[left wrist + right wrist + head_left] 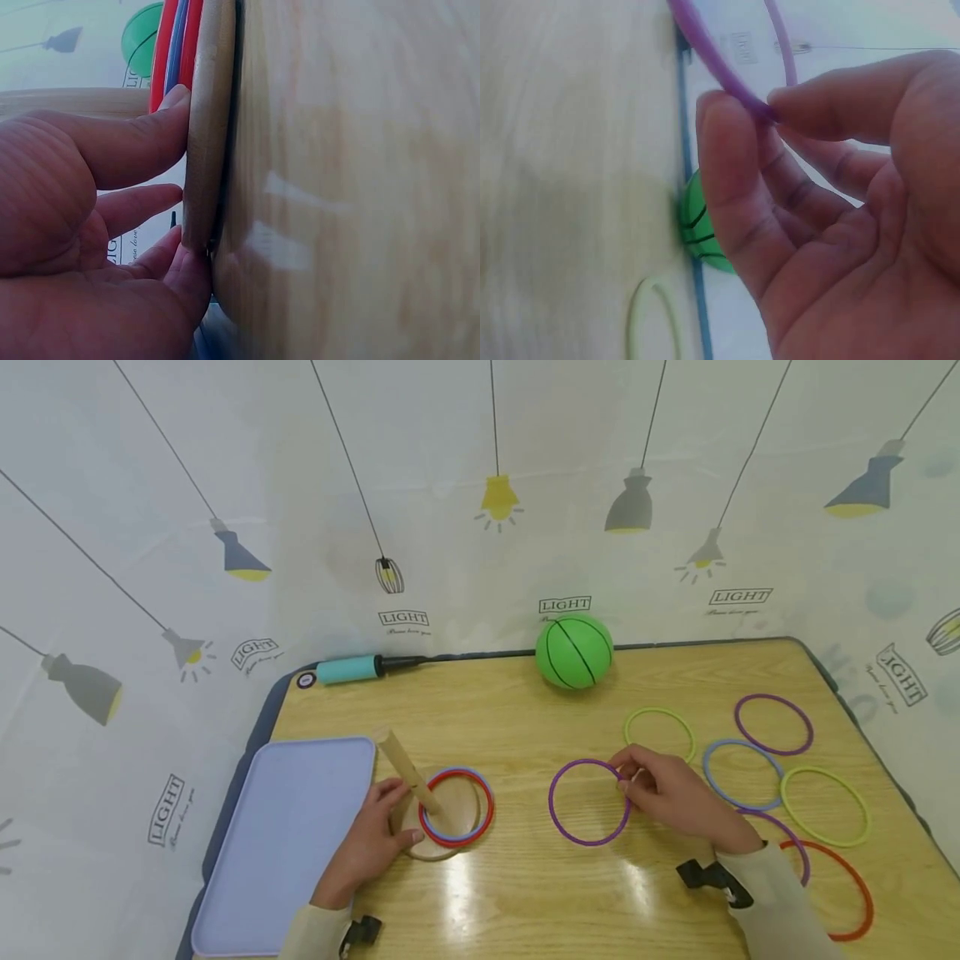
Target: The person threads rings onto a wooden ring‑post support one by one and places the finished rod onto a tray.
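Observation:
A wooden stand with an upright post [408, 772] and a round base [457, 802] is left of the middle. Red rings [193, 37] with a blue ring [177, 45] between them lie stacked on the base, around the post's foot. My left hand [371, 839] holds the base's near left edge, thumb [150, 142] on its rim and fingers spread along the side. Right of the stand, my right hand [671, 793] pinches a purple ring [551, 802] by its right side between thumb and fingers. In the right wrist view, this ring [712, 60] rises from the fingertips.
Several rings lie at right, among them a yellow-green ring [867, 814], a blue ring [708, 764] and a red ring [868, 902]. A lavender tray [300, 827] lies left of the stand. Along the back edge are a green ball [574, 652] and a teal pump [348, 669].

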### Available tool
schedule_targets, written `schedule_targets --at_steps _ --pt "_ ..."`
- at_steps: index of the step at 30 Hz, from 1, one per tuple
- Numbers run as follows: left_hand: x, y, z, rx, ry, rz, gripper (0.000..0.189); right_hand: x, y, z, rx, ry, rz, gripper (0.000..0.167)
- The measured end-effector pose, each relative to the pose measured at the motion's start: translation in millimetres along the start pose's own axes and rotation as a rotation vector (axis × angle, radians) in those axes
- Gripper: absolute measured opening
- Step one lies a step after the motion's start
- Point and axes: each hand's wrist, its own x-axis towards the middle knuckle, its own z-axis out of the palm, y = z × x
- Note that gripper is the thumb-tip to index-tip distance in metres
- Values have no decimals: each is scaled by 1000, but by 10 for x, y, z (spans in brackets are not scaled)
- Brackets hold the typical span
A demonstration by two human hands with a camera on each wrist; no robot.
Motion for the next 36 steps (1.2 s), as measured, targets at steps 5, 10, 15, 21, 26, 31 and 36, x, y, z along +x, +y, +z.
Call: schedule_targets --at_steps 5,10,15,21,26,31,36 --pt "5 -15 1 -1 -9 -5 77 67 -172 -27 179 -10 30 19" --pt "3 -9 -13 2 3 12 76 159 -378 -32 289 4 -7 22" --pt "6 -9 -14 -1 2 9 76 285 -641 1 354 11 -40 23" --pt "-3 -2 -11 -17 -16 -10 77 445 -969 73 451 50 -81 28" --pt "-12 2 0 -24 -16 -11 77 575 -1233 159 577 83 -159 30" --pt "-8 -5 1 -17 -13 6 77 715 -1516 284 702 96 -200 35" --pt "-2 -7 -1 -23 -16 23 76 902 -1716 496 787 66 -189 37"
